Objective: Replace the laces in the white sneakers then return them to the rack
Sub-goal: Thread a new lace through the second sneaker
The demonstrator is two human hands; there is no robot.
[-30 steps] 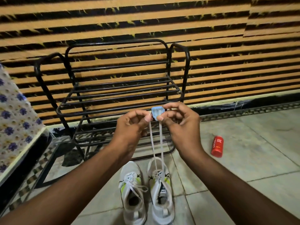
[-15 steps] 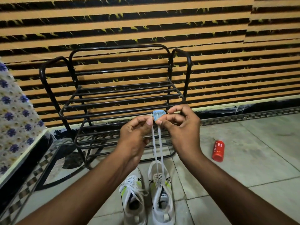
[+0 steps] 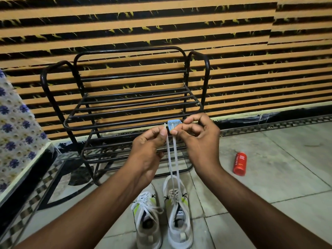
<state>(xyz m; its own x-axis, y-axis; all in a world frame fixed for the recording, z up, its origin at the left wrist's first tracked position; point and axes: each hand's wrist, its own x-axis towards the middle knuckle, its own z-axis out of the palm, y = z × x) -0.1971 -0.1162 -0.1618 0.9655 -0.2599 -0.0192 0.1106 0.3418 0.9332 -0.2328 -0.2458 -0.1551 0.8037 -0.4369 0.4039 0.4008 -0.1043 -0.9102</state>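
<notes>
Two white sneakers stand side by side on the floor, the left sneaker [image 3: 147,218] laced and the right sneaker [image 3: 177,218] with its white lace [image 3: 173,159] pulled straight up in two strands. My left hand [image 3: 150,150] pinches one lace end, whose tip sticks up above my fingers. My right hand [image 3: 195,139] pinches a small blue clip [image 3: 173,125] at the top of the other strand. The black metal shoe rack [image 3: 133,108] stands just behind my hands with bare shelves.
A red bottle [image 3: 239,164] lies on the tiled floor to the right. A flower-patterned cloth [image 3: 14,133] covers a raised ledge at the left. The striped wall stands behind the rack.
The lace end in my left hand has come free of the blue clip and now sits just left of it. The view has tilted up a little.
</notes>
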